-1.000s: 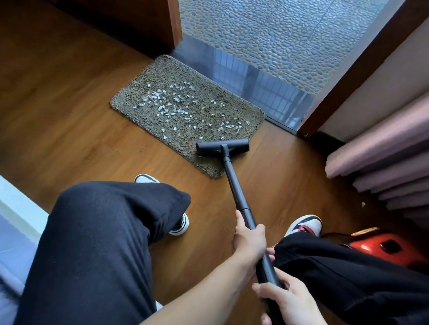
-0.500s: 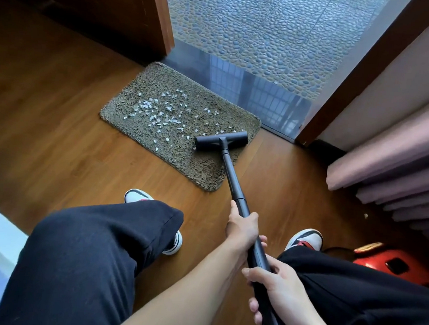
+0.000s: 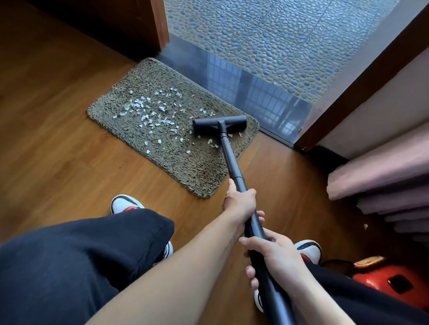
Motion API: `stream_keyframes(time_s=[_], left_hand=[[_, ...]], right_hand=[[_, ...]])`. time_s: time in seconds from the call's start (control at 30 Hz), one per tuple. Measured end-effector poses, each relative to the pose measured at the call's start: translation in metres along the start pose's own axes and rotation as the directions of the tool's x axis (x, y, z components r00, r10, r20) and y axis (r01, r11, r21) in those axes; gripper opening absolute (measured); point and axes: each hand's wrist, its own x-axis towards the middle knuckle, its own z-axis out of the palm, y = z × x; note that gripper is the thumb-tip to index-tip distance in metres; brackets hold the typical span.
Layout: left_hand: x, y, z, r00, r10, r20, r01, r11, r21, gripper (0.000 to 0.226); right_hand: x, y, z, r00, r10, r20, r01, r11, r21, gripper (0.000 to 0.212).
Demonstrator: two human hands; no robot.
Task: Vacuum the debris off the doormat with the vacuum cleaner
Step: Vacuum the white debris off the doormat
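Doormat [image 3: 159,132] lies by the threshold, debris [image 3: 148,111] thickest toward nine o'clock; left hand [image 3: 239,205] and right hand [image 3: 270,251] clamp the wand [image 3: 230,158]; nozzle [image 3: 219,124] should sweep slowly, flat

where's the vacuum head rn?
In the head view, the vacuum head sits on the right end of the doormat, near the dark door threshold, with most of the white debris to its left.
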Motion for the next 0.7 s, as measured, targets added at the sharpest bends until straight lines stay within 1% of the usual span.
stream_keyframes(time_s=[0.1,0.17,0.23,0.3,0.43,0.57,0.7], left_hand=[[0.005,-0.002,0.0,1.0,0.005,0.006,-0.005,0.998,-0.058,0.078],[0.006,-0.003,-0.001,1.0,0.006,0.03,-0.002,0.99,-0.141,0.083],[0.007,-0.005,-0.003,0.998,-0.016,0.061,0.03,0.97,-0.241,0.087],[0.004,-0.009,-0.004,0.995,-0.023,0.093,0.048,0.958,-0.283,0.081],[-0.014,-0.026,0.0,0.997,-0.03,0.066,0.044,0.975,-0.22,0.072],[-0.036,-0.046,-0.001,0.998,-0.045,0.04,0.051,0.988,-0.148,0.074],[-0.062,-0.063,-0.01,0.998,-0.057,0.031,0.061,0.989,-0.133,0.075]], right_hand=[[0.006,0.003,0.001,1.0,-0.003,-0.004,0.003,1.0,0.017,0.006],[0.007,0.005,0.0,1.0,-0.001,-0.002,0.001,0.999,0.051,0.006],[0.005,0.008,-0.001,1.0,0.003,-0.001,-0.003,0.997,0.076,0.005],[0.0,0.013,-0.003,1.0,0.009,0.006,-0.01,0.997,0.074,0.004],[-0.018,0.027,-0.01,1.0,0.022,0.008,-0.022,0.999,0.048,0.007],[-0.04,0.045,-0.016,0.997,0.068,0.022,-0.07,0.994,0.088,0.01],[-0.063,0.061,-0.013,0.997,0.075,0.03,-0.077,0.995,0.056,0.014]])
